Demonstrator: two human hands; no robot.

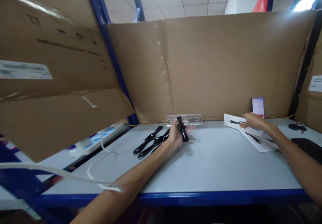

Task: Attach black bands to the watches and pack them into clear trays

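Note:
My left hand [176,135] holds a black two-handled tool [182,130] upright near the back of the grey table [206,170]. Beside it on the left lie several similar black tools [148,140]. Behind the hand stand clear plastic packages [196,119]. At the right, my right hand [253,120] has its fingers closed at the upper edge of a white card [232,122] printed with a picture of the tool. More printed cards [260,145] lie under and in front of that card.
A phone [258,106] leans against the cardboard back wall [226,66]. Keys [297,127] and a black object [308,149] lie at the far right. On the left are a power strip [100,139], a white cable [62,172] and a large cardboard panel [55,116].

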